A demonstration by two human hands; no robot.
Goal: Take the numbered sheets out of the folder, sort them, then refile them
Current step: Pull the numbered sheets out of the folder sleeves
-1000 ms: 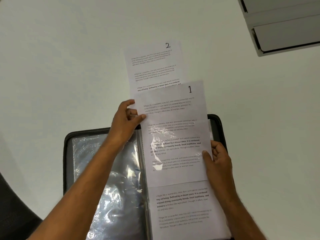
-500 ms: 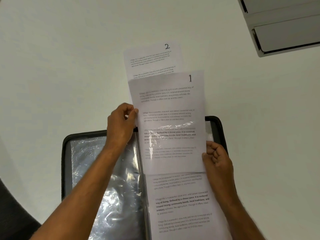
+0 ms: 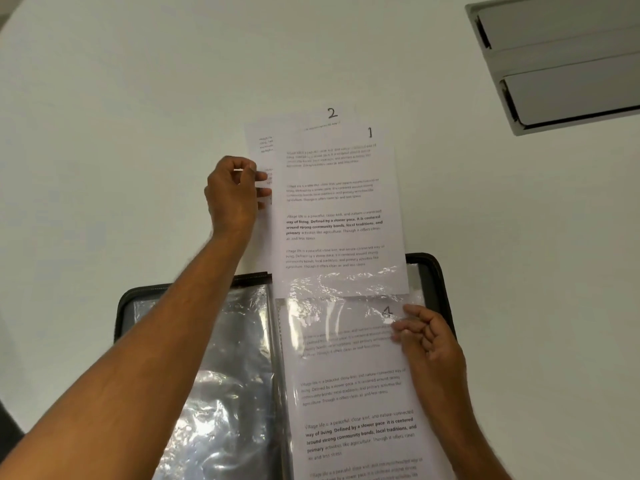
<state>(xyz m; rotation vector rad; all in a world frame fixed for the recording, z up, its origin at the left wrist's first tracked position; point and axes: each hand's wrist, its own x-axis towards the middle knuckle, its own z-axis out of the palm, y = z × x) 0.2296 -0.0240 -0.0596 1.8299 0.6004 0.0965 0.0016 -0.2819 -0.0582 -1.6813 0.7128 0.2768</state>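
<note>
Sheet 1 point(image 3: 337, 209) lies over sheet 2 point(image 3: 330, 114), its bottom edge seemingly inside the folder point(image 3: 436, 271) sleeve, pinched by the left hand point(image 3: 232, 192). The right hand point(image 3: 427, 336), fingers relaxed, presses sheet 4 point(image 3: 353, 386).

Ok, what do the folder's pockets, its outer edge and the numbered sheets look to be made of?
Pockets: thin clear plastic film, glossy; it wrinkles and throws white glare. Folder edge: dark, matte, probably leather-look or fabric-covered board; a stitched seam seems to run along it, though it is too small to be sure. Sheet 1, which the left hand holds, and sheet 2: plain white matte paper, printed and hand-numbered.
</note>
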